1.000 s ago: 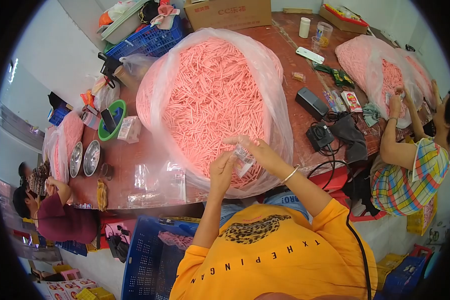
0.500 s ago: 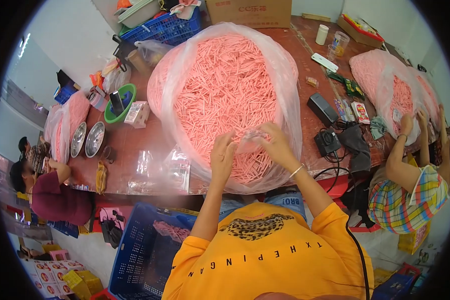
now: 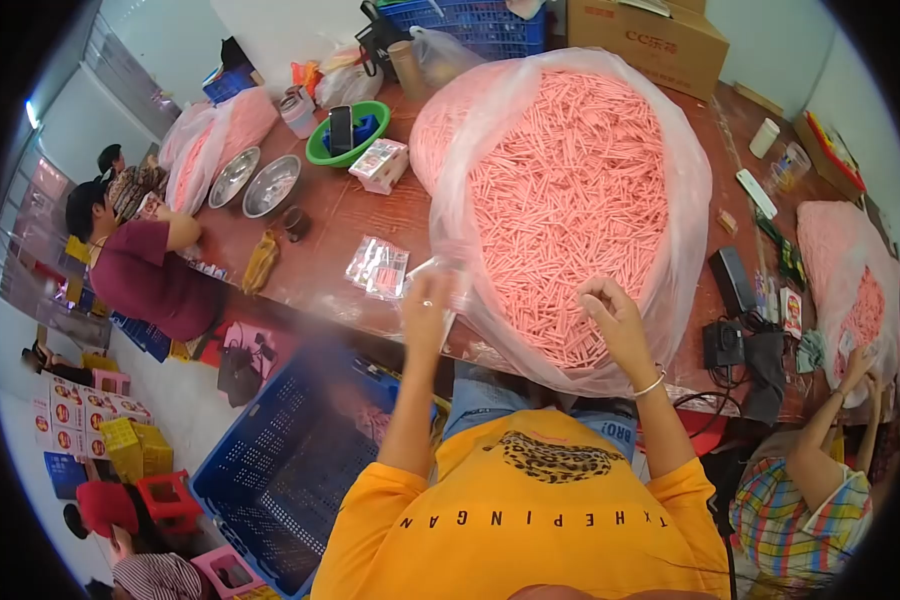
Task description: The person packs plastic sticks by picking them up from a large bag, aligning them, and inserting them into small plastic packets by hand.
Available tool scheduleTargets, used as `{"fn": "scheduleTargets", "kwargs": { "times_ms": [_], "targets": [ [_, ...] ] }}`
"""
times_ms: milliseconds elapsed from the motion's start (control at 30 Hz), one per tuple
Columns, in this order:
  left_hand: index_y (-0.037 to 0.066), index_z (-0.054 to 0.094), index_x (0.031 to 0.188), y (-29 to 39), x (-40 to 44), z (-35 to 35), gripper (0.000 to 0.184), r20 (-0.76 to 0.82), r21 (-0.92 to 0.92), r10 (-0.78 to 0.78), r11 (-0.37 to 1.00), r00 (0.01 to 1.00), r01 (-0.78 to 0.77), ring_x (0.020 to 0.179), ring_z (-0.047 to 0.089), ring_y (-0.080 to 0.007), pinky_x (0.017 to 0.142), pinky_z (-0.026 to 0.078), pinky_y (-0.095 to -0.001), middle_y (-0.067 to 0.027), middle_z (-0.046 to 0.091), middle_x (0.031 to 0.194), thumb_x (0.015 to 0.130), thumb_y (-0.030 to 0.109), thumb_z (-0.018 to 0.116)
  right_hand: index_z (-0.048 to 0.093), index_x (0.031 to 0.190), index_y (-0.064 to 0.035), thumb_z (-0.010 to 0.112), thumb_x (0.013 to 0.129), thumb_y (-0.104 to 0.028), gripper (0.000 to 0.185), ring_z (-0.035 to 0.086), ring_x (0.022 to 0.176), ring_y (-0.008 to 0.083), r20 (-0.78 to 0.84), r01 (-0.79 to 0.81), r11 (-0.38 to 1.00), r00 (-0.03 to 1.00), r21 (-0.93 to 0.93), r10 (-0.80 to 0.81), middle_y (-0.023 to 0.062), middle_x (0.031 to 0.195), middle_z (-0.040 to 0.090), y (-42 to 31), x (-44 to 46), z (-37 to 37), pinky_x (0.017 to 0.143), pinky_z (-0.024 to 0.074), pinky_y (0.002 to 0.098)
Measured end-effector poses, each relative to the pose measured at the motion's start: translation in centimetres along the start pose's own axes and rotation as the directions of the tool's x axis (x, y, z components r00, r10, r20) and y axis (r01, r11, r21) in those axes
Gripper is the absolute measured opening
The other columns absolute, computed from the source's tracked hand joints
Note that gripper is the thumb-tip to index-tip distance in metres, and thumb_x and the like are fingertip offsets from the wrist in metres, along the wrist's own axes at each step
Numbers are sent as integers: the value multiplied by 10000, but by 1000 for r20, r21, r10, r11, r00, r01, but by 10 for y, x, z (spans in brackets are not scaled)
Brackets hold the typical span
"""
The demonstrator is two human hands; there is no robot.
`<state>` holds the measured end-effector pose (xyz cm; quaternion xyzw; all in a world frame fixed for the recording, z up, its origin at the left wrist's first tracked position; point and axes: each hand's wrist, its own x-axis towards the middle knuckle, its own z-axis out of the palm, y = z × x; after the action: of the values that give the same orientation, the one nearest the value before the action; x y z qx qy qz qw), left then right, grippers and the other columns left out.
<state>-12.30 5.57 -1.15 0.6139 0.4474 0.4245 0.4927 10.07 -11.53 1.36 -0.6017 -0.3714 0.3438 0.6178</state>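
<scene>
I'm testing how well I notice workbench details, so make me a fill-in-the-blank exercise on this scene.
1. Pink sticks in the largest plastic bag lie under the wearer's ____ hand.
2. On the table are ____ metal bowls.
3. The round plastic basin is ____.
4. The large perforated crate in front of the table is ____.

Missing words: right; two; green; blue.

Left hand (image 3: 425, 315) hangs near packets (image 3: 380, 268), right hand (image 3: 618, 318) over pink sticks (image 3: 570, 180), 2 bowls (image 3: 272, 187) leftward.
</scene>
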Motion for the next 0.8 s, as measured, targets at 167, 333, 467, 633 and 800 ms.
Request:
{"fn": "scheduleTargets", "kwargs": {
  "times_ms": [167,333,467,633,800],
  "targets": [
    [-20,642,1045,-79,64,-95,267,-41,809,447,540,894,-233,1001,572,-271,884,437,-404,-148,637,1062,915,213,650,625,943,4,622,939,-143,147,512,728,66,19,-28,990,999,-135,30,2,824,572,40,3,-1,683,448,235],
    [-4,555,1266,-50,46,-65,506,-41,853,555,452,831,-260,1162,476,-422,992,369,-512,-244,516,1278,845,232,708,618,928,2,643,882,-109,123,569,731,179,-20,152,901,984,-406,-175,83,841,601,37,-1,-12,692,466,296],
    [-4,603,1125,-22,-15,22,298,288,522,540,604,791,-602,1056,528,-415,937,386,-513,-225,588,1141,860,124,653,602,920,-20,646,819,-89,130,592,793,271,2,130,806,987,-578,-158,121,889,584,40,0,-31,727,485,353],
    [60,622,1128,-23,-56,93,317,340,302,670,587,660,-751,1024,552,-316,881,416,-441,-116,592,1099,822,89,702,609,986,-51,648,739,-48,251,553,932,294,142,249,536,962,-807,-233,105,950,552,35,4,-46,822,466,360],
    [55,620,1114,-37,-54,94,283,212,258,683,651,699,-714,993,546,-325,873,410,-438,-135,586,1075,837,36,669,615,947,-42,681,678,-138,293,506,1024,315,267,387,481,916,-786,-300,116,1004,546,34,-6,-26,869,425,417]
  ]
}}
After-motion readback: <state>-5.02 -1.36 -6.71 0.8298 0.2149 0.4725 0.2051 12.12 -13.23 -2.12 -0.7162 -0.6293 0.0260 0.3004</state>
